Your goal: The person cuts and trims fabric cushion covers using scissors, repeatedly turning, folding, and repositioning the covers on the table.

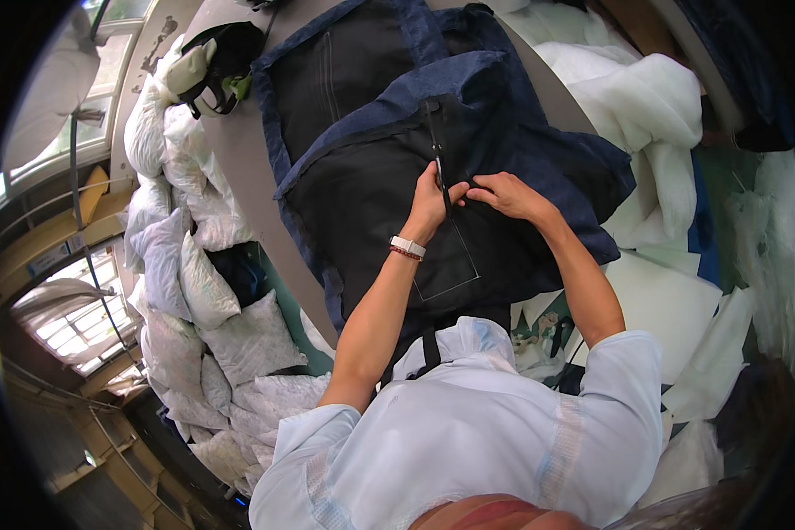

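Pinching slim dark strip [436, 134] in narrow grip of left hand [428, 205]; cannot tell if zip or tool. Just beside, with right hand [514, 196], fingertips drawn together at black-and-navy fabric [353, 203]; cannot tell whether pinching any. Could pucker or snag if tugged unevenly, given loose folds close by; could slip sideways, given apparent drape past right edge of surface [243, 163]. Lying directly beneath grip of both hands, spread well beyond toward far end. Farther out: piled white pillows [261, 340] at left, heaped white wadding [645, 97] at right.
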`<state>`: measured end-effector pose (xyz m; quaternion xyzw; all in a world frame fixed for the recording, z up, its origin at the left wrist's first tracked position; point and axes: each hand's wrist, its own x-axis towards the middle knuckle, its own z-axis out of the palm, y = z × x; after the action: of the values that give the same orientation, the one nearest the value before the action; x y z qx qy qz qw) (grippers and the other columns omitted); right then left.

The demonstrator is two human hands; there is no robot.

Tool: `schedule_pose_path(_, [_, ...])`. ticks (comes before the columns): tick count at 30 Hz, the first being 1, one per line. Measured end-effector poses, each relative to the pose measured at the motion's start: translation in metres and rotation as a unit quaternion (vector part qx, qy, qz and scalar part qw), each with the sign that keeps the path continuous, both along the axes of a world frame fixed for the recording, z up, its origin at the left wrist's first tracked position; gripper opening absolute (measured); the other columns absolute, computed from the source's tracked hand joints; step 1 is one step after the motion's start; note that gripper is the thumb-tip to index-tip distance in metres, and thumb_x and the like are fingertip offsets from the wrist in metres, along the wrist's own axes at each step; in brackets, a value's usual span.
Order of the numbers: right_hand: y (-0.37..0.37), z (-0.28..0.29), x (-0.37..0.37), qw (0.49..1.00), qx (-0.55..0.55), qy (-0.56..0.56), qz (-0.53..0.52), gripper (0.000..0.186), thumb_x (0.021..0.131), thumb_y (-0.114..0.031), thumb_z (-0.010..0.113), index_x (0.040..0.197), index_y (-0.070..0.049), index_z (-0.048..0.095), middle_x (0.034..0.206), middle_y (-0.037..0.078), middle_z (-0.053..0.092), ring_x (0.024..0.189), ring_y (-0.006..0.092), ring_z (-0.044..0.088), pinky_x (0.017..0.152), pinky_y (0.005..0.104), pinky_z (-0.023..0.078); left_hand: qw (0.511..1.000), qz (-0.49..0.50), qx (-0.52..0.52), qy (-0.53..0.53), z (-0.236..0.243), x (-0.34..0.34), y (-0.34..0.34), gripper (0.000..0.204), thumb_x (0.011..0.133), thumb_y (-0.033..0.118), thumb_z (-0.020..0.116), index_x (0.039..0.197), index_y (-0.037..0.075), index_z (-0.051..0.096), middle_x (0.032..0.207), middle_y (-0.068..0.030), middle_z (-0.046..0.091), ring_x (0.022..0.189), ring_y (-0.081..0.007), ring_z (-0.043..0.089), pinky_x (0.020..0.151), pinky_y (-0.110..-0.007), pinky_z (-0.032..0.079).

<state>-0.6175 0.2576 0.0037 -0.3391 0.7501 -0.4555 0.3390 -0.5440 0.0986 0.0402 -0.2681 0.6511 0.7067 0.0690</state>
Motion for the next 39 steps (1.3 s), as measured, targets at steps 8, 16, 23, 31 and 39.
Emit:
schedule_pose_path(8, [0.087,-0.035,-0.119,0.913,-0.050,0.014,-0.404,0.038,0.091,-0.028,0.052,0.069,0.003,0.058,0.057,0.004,0.052,0.058,0.0131,0.049,0.056,0.0295,0.039,0.980,0.070,-0.188,0.008,0.006,0.051,-0.012,0.023,0.078,0.004,0.066,0.090,0.004,0.045,0.070,-0.0036,0.054,0.059,-0.0109,0.057,0.044,-0.022,0.042])
schedule_pose_path(16, [-0.011,0.034,-0.053,0.974,0.037,0.113,-0.192,0.039,0.084,-0.036,0.060,0.094,0.002,0.056,0.098,0.018,0.062,0.085,0.0238,0.061,0.071,0.0349,0.046,0.968,0.248,0.021,0.015,0.012,0.123,0.031,0.024,0.081,0.005,0.062,0.094,0.004,0.042,0.070,-0.0046,0.055,0.053,-0.0133,0.059,0.041,-0.021,0.041])
schedule_pose_path(23, [-0.090,-0.011,0.072,0.977,-0.016,0.029,0.211,0.035,0.079,-0.011,0.055,0.112,0.000,0.050,0.097,0.022,0.061,0.092,0.0328,0.060,0.079,0.0357,0.045,0.983,0.131,0.120,0.036,0.058,0.172,0.044,0.019,0.088,0.016,0.060,0.094,0.004,0.047,0.090,-0.0158,0.065,0.062,-0.0133,0.064,0.040,-0.017,0.039])
schedule_pose_path(31, [-0.027,0.107,0.161,0.789,-0.065,-0.154,0.591,0.022,0.076,-0.009,0.047,0.093,0.001,0.058,0.080,0.019,0.061,0.076,0.0343,0.058,0.072,0.0407,0.045,0.918,0.383,0.098,-0.031,0.022,0.211,-0.060,0.045,0.074,0.044,0.074,0.076,0.004,0.056,0.068,-0.0025,0.057,0.052,-0.0108,0.051,0.042,-0.022,0.038])
schedule_pose_path(39, [0.008,0.130,0.118,0.805,0.076,-0.195,0.555,0.029,0.074,-0.009,0.050,0.098,0.004,0.059,0.082,0.012,0.063,0.076,0.0165,0.058,0.071,0.0276,0.045,0.813,0.526,-0.219,-0.119,-0.072,0.216,-0.103,0.008,0.078,-0.002,0.058,0.085,-0.003,0.056,0.078,-0.0087,0.061,0.073,-0.0175,0.059,0.068,-0.029,0.045])
